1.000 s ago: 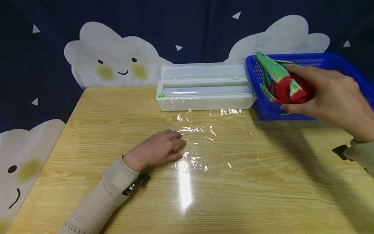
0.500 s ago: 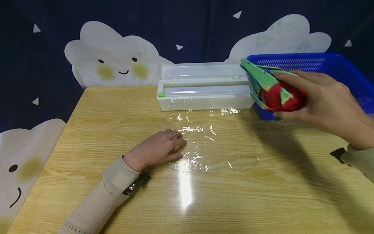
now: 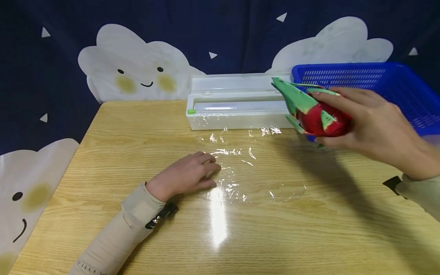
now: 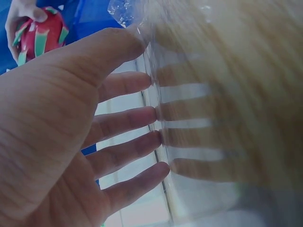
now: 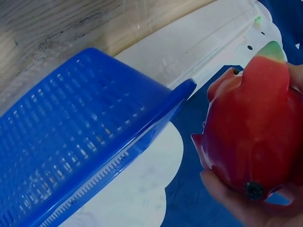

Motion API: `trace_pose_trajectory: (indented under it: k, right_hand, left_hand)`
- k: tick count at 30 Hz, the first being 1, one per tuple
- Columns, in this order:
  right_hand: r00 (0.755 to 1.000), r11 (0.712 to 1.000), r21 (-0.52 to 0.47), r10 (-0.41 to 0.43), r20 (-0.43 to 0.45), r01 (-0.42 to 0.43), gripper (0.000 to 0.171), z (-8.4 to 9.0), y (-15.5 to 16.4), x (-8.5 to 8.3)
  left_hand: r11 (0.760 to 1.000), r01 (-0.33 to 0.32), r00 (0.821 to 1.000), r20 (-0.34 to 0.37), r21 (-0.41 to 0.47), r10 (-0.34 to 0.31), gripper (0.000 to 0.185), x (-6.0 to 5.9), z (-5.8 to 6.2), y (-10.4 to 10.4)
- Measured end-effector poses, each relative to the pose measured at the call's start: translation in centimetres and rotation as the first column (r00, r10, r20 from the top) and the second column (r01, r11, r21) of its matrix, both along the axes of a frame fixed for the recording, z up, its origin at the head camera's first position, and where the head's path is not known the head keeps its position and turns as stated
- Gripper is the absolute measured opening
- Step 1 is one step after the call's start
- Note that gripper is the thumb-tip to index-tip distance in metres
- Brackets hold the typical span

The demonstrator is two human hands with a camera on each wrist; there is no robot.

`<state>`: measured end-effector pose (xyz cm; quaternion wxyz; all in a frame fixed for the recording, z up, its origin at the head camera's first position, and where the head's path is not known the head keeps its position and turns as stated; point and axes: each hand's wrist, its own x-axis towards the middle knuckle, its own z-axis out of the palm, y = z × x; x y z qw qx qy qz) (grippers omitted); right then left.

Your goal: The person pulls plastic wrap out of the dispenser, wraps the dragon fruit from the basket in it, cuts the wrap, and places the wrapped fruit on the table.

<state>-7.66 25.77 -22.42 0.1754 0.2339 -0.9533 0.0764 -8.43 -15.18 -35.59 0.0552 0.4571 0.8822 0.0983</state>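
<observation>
My right hand (image 3: 364,122) grips a red dragon fruit (image 3: 317,116) with green scales and holds it in the air, just left of the blue basket (image 3: 395,82) and over the table's right side. In the right wrist view the dragon fruit (image 5: 253,142) fills the right side, fingers curled under it. My left hand (image 3: 187,175) lies flat with straight fingers on the left edge of a clear sheet of cling film (image 3: 256,172) spread on the wooden table (image 3: 103,152). The left wrist view shows the fingertips (image 4: 156,113) pressing the cling film (image 4: 189,142).
A white cling-film dispenser box (image 3: 237,103) with its lid up stands at the back of the table, the film running from it. The blue basket sits at the back right corner. Dark cloth with white clouds hangs behind.
My right hand has carried the dragon fruit out of the blue basket, leftward and toward the film. The left hand has stayed pressed on the film.
</observation>
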Motion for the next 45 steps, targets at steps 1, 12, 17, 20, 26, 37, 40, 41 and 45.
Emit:
trace_pose_trajectory:
  k: [1, 12, 17, 20, 26, 37, 40, 41, 45]
  right_hand:
    - [1.0, 1.0, -0.002, 0.007, -0.001, -0.007, 0.115, -0.1, -0.1, 0.0]
    - [0.994, 0.994, -0.03, 0.107, -0.003, -0.107, 0.1, -0.8, -1.1, -0.3]
    - [0.988, 0.988, -0.026, 0.152, 0.006, -0.152, 0.095, -1.1, -1.5, -0.4]
    - [0.985, 0.984, -0.027, 0.174, 0.002, -0.174, 0.095, -1.3, -1.8, -0.4]
    - [0.973, 0.972, -0.059, 0.227, -0.03, -0.229, 0.094, -1.8, -2.6, -0.6]
    - [0.961, 0.959, -0.062, 0.276, -0.004, -0.275, 0.085, -2.7, -3.6, -1.2]
    - [0.958, 0.957, -0.055, 0.287, -0.001, -0.286, 0.084, -3.0, -3.9, -1.4]
    - [0.957, 0.956, -0.052, 0.289, -0.001, -0.289, 0.084, -3.1, -4.0, -1.4]
    - [0.953, 0.952, -0.042, 0.304, -0.003, -0.304, 0.081, -3.5, -4.3, -1.7]
  left_hand:
    - [1.0, -0.001, 1.0, 0.001, -0.002, 0.001, 0.043, 0.0, 0.0, 0.0]
    - [1.0, -0.004, 1.0, -0.005, 0.005, 0.004, 0.05, 0.0, -0.1, 0.0]
    - [0.999, -0.027, 0.999, 0.02, -0.023, 0.028, 0.06, 0.1, 0.1, 0.0]
    - [0.999, -0.024, 0.999, 0.021, -0.026, 0.024, 0.061, 0.0, 0.1, 0.0]
    - [1.0, -0.013, 1.0, 0.018, -0.02, 0.013, 0.059, 0.0, 0.0, -0.1]
    - [1.0, -0.007, 1.0, 0.009, -0.02, 0.007, 0.06, -0.1, 0.0, -0.2]
    - [1.0, -0.006, 1.0, 0.012, -0.025, 0.007, 0.061, 0.0, 0.0, -0.2]
    - [1.0, -0.006, 1.0, 0.011, -0.027, 0.007, 0.061, 0.0, 0.0, -0.2]
    - [1.0, -0.006, 1.0, 0.012, -0.03, 0.006, 0.062, -0.1, 0.0, -0.2]
